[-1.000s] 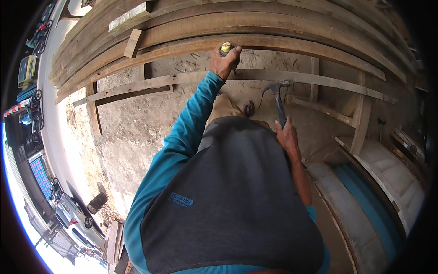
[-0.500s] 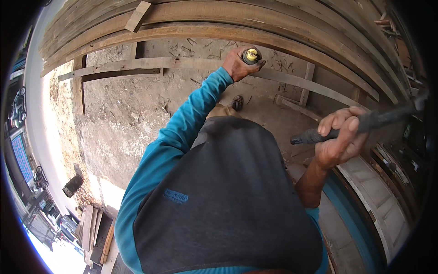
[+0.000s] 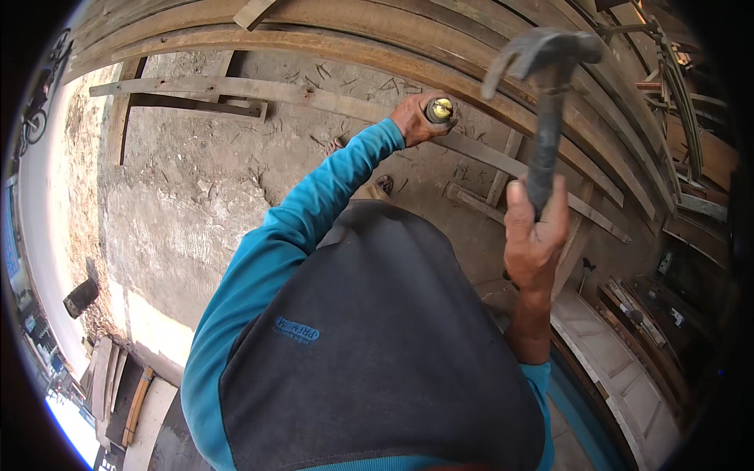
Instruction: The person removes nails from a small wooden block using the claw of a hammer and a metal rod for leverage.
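Observation:
My left hand (image 3: 412,122) is wrapped round an upright dark tool with a round yellow end (image 3: 441,109), perhaps a chisel seen end-on; its lower part is hidden. Beneath that hand runs a narrow wooden slat (image 3: 314,96); whether the tool touches it cannot be made out. Raised at the right, my right hand (image 3: 536,239) grips a claw hammer (image 3: 545,141) by its dark handle. The hammer's head points toward the timber, well apart from the yellow end.
Long wooden beams (image 3: 377,55) lie side by side at the far edge, with a short block (image 3: 255,12) on top. Wood scraps litter the concrete floor (image 3: 188,180). Pale panels (image 3: 620,369) lean at the right, and cut boards (image 3: 106,377) are stacked at lower left.
The hammer has swung from pointing right to pointing away from me, its head now in full view. My left hand keeps its grip; the view has shifted slightly.

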Action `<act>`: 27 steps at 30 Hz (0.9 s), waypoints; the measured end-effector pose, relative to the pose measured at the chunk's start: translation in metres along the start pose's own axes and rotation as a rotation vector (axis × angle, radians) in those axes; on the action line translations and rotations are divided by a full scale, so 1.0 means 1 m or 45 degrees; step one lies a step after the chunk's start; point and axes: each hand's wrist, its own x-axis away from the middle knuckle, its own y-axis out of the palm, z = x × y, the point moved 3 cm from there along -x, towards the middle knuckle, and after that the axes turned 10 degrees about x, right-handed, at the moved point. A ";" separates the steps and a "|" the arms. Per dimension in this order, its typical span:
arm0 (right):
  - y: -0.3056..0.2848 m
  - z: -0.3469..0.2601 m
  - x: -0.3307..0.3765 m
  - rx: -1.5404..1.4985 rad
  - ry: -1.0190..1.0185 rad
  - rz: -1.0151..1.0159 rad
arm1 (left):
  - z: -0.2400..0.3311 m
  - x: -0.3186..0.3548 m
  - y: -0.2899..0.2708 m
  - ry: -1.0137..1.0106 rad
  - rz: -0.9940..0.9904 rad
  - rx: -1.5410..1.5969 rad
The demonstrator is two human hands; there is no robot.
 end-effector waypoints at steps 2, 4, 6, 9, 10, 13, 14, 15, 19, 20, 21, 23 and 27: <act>-0.041 -0.021 -0.009 -0.515 -0.269 0.361 | 0.003 0.003 -0.002 -0.005 0.008 0.012; -0.073 -0.034 -0.016 -0.677 -0.534 0.797 | 0.007 0.003 -0.003 -0.016 0.032 0.002; -0.062 -0.024 -0.023 -0.654 -0.650 0.938 | 0.009 0.004 -0.002 -0.035 0.064 -0.030; 0.030 0.047 0.013 0.161 -0.055 0.175 | 0.011 0.003 0.004 -0.063 0.020 0.047; 0.060 0.074 0.013 0.499 0.085 -0.470 | 0.013 0.004 0.005 -0.009 0.027 0.011; 0.060 0.089 -0.008 0.082 0.146 -0.221 | 0.015 0.001 0.001 0.264 0.063 -0.085; 0.040 0.073 -0.005 -0.062 0.248 -0.198 | 0.009 -0.002 -0.002 0.159 0.055 -0.088; 0.018 0.056 0.006 -0.206 0.379 -0.183 | 0.003 0.004 0.002 0.030 0.035 -0.084; -0.076 -0.019 -0.024 -0.479 -0.296 0.788 | 0.006 0.008 -0.004 0.045 0.065 -0.005; -0.096 -0.034 -0.024 -0.426 -0.392 1.015 | 0.005 0.006 0.001 0.060 0.048 0.020; -0.106 -0.039 -0.025 -0.393 -0.505 1.215 | 0.003 0.007 0.001 0.067 0.065 0.027; -0.070 -0.013 -0.026 -0.546 -0.659 1.045 | -0.003 0.013 0.001 0.007 0.065 -0.033; 0.076 0.086 0.023 0.630 0.170 -0.512 | 0.000 0.013 0.015 0.042 0.030 -0.004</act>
